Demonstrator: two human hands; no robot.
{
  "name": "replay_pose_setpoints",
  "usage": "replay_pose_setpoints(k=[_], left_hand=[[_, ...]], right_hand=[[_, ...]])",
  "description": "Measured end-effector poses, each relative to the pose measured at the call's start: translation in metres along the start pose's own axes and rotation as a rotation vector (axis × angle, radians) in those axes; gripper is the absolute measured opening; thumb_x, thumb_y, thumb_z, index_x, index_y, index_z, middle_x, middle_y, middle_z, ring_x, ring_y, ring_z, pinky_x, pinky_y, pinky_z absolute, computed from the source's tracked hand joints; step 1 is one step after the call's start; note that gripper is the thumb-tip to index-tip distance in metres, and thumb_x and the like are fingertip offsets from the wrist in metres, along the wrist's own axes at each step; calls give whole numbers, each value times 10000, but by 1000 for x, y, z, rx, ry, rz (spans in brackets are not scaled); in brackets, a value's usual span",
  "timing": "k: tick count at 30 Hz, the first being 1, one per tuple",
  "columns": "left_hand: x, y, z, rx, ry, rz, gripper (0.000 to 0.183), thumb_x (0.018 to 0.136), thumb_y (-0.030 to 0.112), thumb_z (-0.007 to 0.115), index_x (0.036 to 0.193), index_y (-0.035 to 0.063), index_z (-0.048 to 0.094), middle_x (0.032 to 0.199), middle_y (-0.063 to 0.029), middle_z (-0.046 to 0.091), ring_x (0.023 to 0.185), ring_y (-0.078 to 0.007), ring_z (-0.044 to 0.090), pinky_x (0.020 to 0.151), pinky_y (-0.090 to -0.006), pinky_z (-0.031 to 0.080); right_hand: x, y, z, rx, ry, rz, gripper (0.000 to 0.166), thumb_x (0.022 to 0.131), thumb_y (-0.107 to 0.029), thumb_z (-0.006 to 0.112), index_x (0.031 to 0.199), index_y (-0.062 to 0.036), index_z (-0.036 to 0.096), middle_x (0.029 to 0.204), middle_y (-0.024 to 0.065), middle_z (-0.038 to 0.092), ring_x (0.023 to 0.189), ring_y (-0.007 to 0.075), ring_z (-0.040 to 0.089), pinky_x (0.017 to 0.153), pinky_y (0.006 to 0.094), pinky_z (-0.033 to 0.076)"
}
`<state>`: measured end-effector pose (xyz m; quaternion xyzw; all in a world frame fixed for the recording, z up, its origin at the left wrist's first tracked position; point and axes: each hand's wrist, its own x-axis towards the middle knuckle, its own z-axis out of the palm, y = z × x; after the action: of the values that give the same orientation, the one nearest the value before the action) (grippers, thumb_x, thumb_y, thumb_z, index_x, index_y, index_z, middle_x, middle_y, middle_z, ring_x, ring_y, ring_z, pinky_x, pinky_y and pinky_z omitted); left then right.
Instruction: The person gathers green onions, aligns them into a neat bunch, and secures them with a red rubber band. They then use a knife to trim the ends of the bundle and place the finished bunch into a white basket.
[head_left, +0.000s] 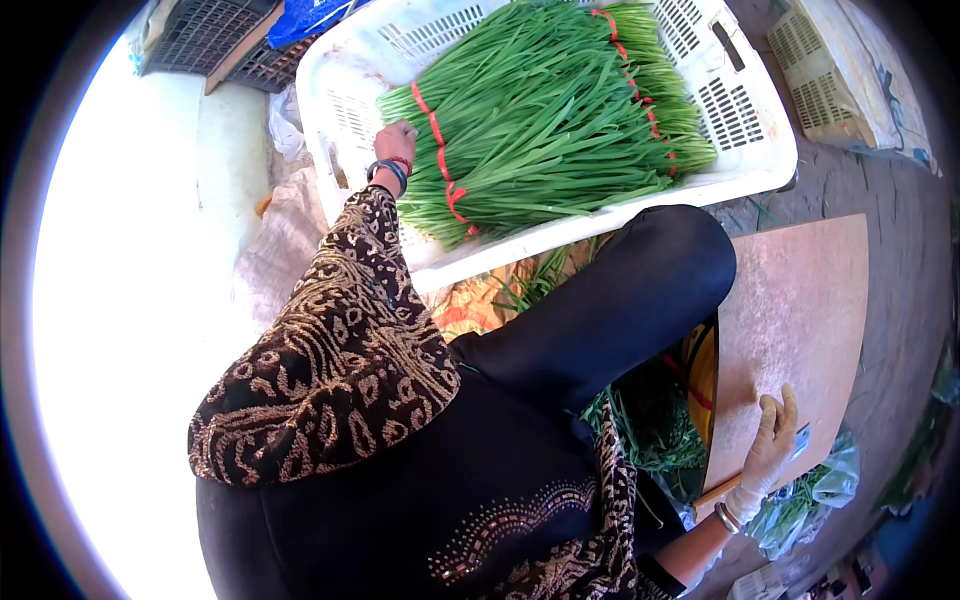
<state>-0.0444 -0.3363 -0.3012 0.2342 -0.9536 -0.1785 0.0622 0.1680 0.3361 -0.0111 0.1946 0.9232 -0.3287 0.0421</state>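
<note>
My bare left hand (395, 142), with a dark bangle and red beads at the wrist, is at the pale stalk ends of the garlic chives (540, 120). Its fingers are curled against the stalks; whether they grip any is hidden. Red ties (440, 154) bind the chive bundles, which lie in a white plastic crate (555, 225). My right hand (772, 442), in a pale thin glove, is over a wooden board (795, 315) with its fingers apart. Beside that hand is a small blue item (802, 440), partly covered and too small to identify.
My bent knee (667, 255) is between the crate and the board. Loose green leaves (652, 420) lie below the board's left side. A clear plastic bag with greens (802, 502) lies at the lower right. Another crate (814, 82) stands at the upper right, dark crates (202, 37) at the upper left.
</note>
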Motion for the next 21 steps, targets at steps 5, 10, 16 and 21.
replay_pose_setpoints(k=[5,10,16,21], left_hand=[[28,-18,12,203,-146,-16,145,811,255,687,867,133,741,864,-141,716,840,-345,684,754,-435,530],[50,35,-22,249,-162,54,209,821,285,667,889,105,747,883,-165,720,807,-334,698,743,-416,544],[-38,162,-51,-470,-441,287,263,851,300,725,1003,87,752,859,-85,700,725,-176,657,704,-316,533],[-65,205,-24,-399,-460,381,230,834,242,750,1010,95,756,938,-92,663,800,-167,640,742,-308,528]], right_hand=[[4,-5,5,-63,-57,-14,394,1004,-193,563,1345,1,529,998,75,688,924,128,615,859,268,476],[5,-12,8,-40,-67,41,349,992,-150,558,1302,10,567,1014,85,678,970,165,616,946,328,465],[3,-16,12,-2,-69,40,347,994,-150,550,1304,5,566,1023,93,681,977,174,621,945,328,467],[-2,-10,12,21,-76,23,349,991,-147,555,1308,-2,566,1043,108,691,990,184,632,936,324,474]])
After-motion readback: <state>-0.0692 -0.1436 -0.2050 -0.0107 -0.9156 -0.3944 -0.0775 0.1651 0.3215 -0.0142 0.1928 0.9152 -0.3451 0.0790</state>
